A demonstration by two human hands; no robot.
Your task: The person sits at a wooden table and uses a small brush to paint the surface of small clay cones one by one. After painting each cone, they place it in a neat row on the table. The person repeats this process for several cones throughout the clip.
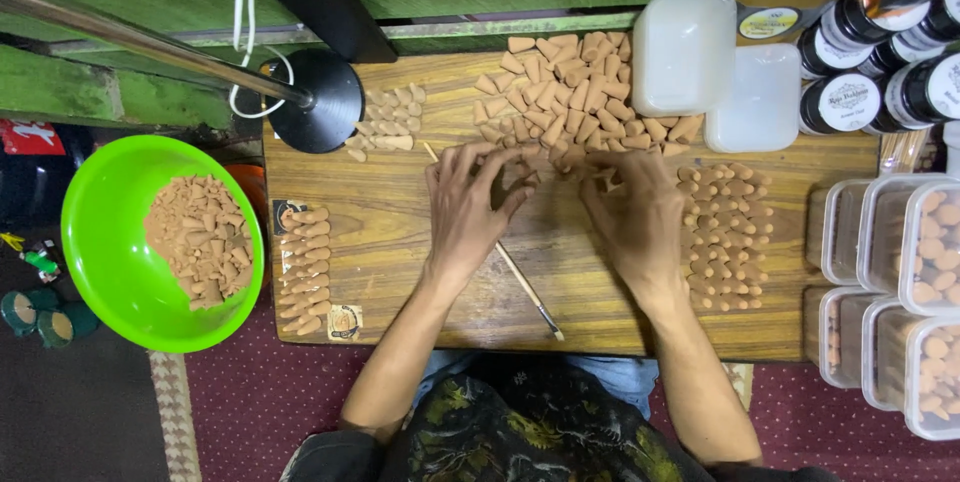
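**Hands at the cone heap, containers on both sides**

Both hands rest palm-down on the wooden tabletop. Left hand curls its fingers at the near edge of the loose heap of tan cones, and right hand does the same beside it; whether either pinches a cone I cannot tell. A thin brush lies slanted under the left wrist. Left of the board, a green bowl holds a mound of cones. At the right edge, clear tubs hold upright cones, more of which stand in rows just beside the right hand. Two white lidded boxes and dark jars sit behind.
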